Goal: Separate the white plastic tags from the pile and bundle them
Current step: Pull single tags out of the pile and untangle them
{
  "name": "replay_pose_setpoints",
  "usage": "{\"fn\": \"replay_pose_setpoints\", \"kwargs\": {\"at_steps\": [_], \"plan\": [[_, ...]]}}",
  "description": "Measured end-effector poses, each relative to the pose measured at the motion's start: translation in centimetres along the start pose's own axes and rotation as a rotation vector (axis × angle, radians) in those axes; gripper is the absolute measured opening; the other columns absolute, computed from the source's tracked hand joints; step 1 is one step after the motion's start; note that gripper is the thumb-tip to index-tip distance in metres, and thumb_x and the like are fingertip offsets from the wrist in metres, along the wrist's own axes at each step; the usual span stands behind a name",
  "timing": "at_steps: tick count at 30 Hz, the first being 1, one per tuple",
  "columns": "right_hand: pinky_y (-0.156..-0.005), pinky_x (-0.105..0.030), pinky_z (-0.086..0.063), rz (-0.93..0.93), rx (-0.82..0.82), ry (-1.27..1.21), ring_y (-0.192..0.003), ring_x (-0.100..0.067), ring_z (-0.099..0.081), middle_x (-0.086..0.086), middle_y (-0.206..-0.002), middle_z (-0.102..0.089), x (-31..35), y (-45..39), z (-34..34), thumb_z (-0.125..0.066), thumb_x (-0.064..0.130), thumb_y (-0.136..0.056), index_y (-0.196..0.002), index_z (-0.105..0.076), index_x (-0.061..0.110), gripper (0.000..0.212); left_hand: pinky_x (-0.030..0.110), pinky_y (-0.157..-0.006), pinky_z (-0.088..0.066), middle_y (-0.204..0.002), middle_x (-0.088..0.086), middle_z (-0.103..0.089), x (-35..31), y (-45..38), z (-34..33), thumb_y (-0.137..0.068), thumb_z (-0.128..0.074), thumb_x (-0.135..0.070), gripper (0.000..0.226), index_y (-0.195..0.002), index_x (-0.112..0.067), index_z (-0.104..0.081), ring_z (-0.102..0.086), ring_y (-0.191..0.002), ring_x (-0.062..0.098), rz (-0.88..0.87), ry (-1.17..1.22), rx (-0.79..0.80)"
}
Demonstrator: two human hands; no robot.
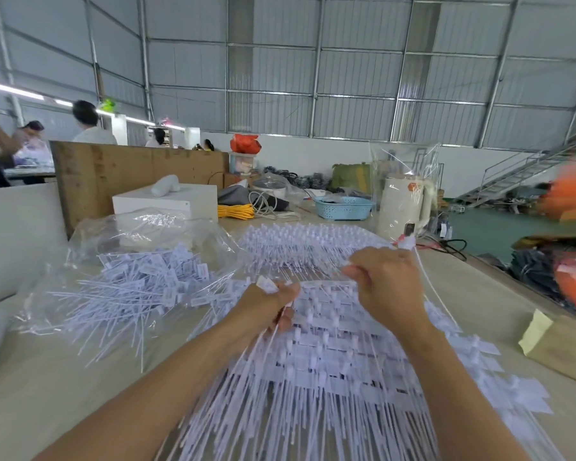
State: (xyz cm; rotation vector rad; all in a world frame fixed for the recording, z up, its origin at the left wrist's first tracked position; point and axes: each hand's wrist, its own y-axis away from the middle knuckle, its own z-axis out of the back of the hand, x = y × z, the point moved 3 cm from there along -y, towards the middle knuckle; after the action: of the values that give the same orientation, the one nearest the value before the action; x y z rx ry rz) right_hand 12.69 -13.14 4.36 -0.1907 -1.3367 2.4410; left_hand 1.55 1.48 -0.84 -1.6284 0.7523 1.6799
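Observation:
A wide sheet of joined white plastic tags (pixel 330 371) lies across the table in front of me, reaching back to rows of tag heads (pixel 296 241). My left hand (pixel 273 304) grips a thin bunch of tag stems, with a tag head poking out above its knuckles. My right hand (pixel 383 281) pinches tags at the sheet's middle, and one long white strand (pixel 429 284) runs past its outer side. On the left, a loose pile of separated tags (pixel 140 287) lies on an opened clear plastic bag (pixel 147 227).
Behind the sheet stand a white kettle (pixel 404 207), a blue basket (pixel 343 207), a coil of yellow cord (pixel 235 211) and a white box (pixel 167 201). A brown paper piece (pixel 562 344) lies at the table's right edge. Several people work at the far left.

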Motion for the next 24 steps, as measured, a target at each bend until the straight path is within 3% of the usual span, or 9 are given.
{"fn": "replay_pose_setpoints", "kwargs": {"at_steps": [2,4,6,10,13,17,21,24], "plan": [[-0.072,-0.04,-0.043,-0.07,-0.109,-0.077,-0.055,-0.026,-0.058,-0.001,-0.064,-0.064,-0.6,-0.1,0.9,-0.069,0.016,-0.081,-0.067,-0.065,0.009,0.017,0.017,-0.037,-0.035,-0.049,0.001,-0.053,-0.6,-0.2,0.4,-0.09,-0.06,-0.029,0.024,-0.076,-0.012,-0.05,-0.046,-0.036,0.011,0.0,0.165,0.052],[-0.074,-0.037,-0.038,-0.024,-0.168,-0.088,-0.059,-0.025,-0.058,0.0,-0.069,-0.065,0.5,-0.3,1.1,-0.062,0.021,-0.083,-0.07,-0.065,0.01,0.018,0.019,-0.039,-0.04,-0.054,0.003,-0.053,-1.2,-0.2,0.4,-0.086,-0.062,-0.026,0.019,-0.079,-0.012,-0.05,-0.047,-0.039,0.013,0.017,0.402,0.105],[-0.077,-0.04,-0.04,0.048,-0.157,-0.126,-0.066,-0.023,-0.059,0.001,-0.073,-0.064,1.8,-0.5,1.0,-0.062,0.021,-0.084,-0.072,-0.064,0.011,0.015,0.021,-0.041,-0.045,-0.061,0.005,-0.054,-1.7,0.0,0.0,-0.079,-0.062,-0.019,0.013,-0.085,-0.012,-0.054,-0.051,-0.043,0.015,0.012,0.581,0.173],[-0.081,-0.047,-0.043,0.082,-0.104,-0.178,-0.068,-0.022,-0.059,0.003,-0.075,-0.063,2.4,-0.6,1.0,-0.061,0.022,-0.083,-0.075,-0.063,0.012,0.013,0.028,-0.048,-0.051,-0.065,0.008,-0.054,-2.9,0.5,-0.8,-0.072,-0.058,-0.004,0.017,-0.085,-0.013,-0.052,-0.054,-0.049,0.018,-0.054,0.694,0.264],[-0.082,-0.049,-0.042,0.081,-0.07,-0.175,-0.065,-0.021,-0.056,0.003,-0.072,-0.063,2.6,-0.4,0.7,-0.06,0.022,-0.082,-0.075,-0.064,0.013,0.013,0.027,-0.047,-0.049,-0.068,0.01,-0.052,-3.5,0.4,-0.9,-0.066,-0.054,0.008,0.032,-0.089,-0.014,-0.048,-0.052,-0.048,0.017,-0.028,0.729,0.244],[-0.082,-0.05,-0.042,0.097,-0.084,-0.171,-0.064,-0.019,-0.057,0.004,-0.073,-0.064,2.4,-0.3,0.6,-0.062,0.023,-0.081,-0.074,-0.065,0.014,0.011,0.016,-0.036,-0.031,-0.067,0.009,-0.044,-4.5,0.2,0.1,-0.068,-0.027,0.014,0.03,-0.08,-0.011,-0.038,-0.036,-0.042,0.012,-0.007,0.746,0.195],[-0.078,-0.053,-0.046,0.128,-0.115,-0.16,-0.06,-0.02,-0.059,0.004,-0.073,-0.067,2.2,-0.3,0.6,-0.064,0.025,-0.078,-0.072,-0.067,0.015,0.012,0.015,-0.036,-0.026,-0.071,0.006,-0.035,-7.5,0.6,4.1,-0.05,-0.023,0.008,0.031,-0.072,-0.009,-0.038,-0.031,-0.046,0.011,-0.168,0.669,0.088],[-0.076,-0.052,-0.046,0.134,-0.138,-0.147,-0.058,-0.021,-0.059,0.004,-0.07,-0.065,2.2,-0.5,0.5,-0.065,0.024,-0.077,-0.071,-0.067,0.015,0.011,0.015,-0.037,-0.025,-0.073,0.007,-0.039,-9.8,-0.2,9.6,-0.056,-0.014,0.018,0.039,-0.075,-0.007,-0.037,-0.036,-0.045,0.01,-0.297,0.523,-0.104]]}}
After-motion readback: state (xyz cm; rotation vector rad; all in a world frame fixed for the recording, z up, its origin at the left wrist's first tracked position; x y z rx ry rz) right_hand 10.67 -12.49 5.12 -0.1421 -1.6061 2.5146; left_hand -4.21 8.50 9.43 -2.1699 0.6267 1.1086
